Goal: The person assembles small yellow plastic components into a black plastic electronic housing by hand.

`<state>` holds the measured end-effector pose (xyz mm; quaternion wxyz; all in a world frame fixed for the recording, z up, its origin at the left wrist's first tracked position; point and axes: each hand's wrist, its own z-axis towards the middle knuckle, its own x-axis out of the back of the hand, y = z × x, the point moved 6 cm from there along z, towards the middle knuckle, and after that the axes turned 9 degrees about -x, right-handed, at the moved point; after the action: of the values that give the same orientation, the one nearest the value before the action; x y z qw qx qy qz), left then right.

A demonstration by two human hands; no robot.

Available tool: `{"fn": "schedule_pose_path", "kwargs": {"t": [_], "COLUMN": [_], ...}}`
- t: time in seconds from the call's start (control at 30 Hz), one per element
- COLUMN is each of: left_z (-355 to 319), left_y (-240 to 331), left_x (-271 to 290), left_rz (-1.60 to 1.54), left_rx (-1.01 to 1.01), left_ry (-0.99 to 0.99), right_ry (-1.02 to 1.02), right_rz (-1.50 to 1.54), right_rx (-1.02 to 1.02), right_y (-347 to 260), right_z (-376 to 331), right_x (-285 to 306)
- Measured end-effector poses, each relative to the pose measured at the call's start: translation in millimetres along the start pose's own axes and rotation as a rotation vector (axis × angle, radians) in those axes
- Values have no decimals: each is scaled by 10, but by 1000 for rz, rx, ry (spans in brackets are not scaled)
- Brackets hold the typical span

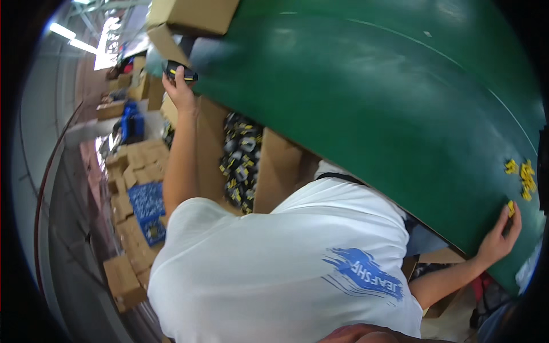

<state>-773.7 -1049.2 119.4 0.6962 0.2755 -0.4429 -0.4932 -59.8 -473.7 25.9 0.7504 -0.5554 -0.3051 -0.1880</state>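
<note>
At the far left end of the green table, my left hand [179,91] is raised and closed round a small black part with a yellow stripe [182,72]. It is held beside the cardboard flap, and its exact kind cannot be made out. My right hand [502,235] is over the table at the far right, pinching a small yellow piece [510,207] between thumb and fingers. Just beyond those fingertips lies a loose pile of similar yellow pieces [526,178].
The green tabletop [343,103] stretches across the view. An open carton [213,154] below its near edge holds many black, grey and yellow parts [242,154]. Another cardboard box [197,16] stands at the upper left. Stacked cartons [132,246] and blue packages [147,208] fill the left side.
</note>
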Motion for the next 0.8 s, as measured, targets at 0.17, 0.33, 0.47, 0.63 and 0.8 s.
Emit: {"fn": "schedule_pose_path", "kwargs": {"t": [0.17, 0.33, 0.47, 0.63, 0.8], "left_z": [-793, -1978, -2618, -2010, -212], "left_y": [-738, -2049, -2344, -2197, -683], "left_x": [1729, 2561, 2591, 2568, 1554], "left_rz": [474, 340, 338, 18, 897], "left_rx": [194, 935, 1131, 1073, -541], "left_ry": [301, 220, 445, 704, 670], "right_ry": [-74, -123, -119, -83, -42], "right_rz": [-20, 214, 200, 86, 72], "right_rx": [0, -112, -49, 106, 91], "right_y": [-260, 180, -168, -4, -197], "right_z": [71, -57, -89, -58, -23], "right_x": [-32, -28, -72, -46, 81]}}
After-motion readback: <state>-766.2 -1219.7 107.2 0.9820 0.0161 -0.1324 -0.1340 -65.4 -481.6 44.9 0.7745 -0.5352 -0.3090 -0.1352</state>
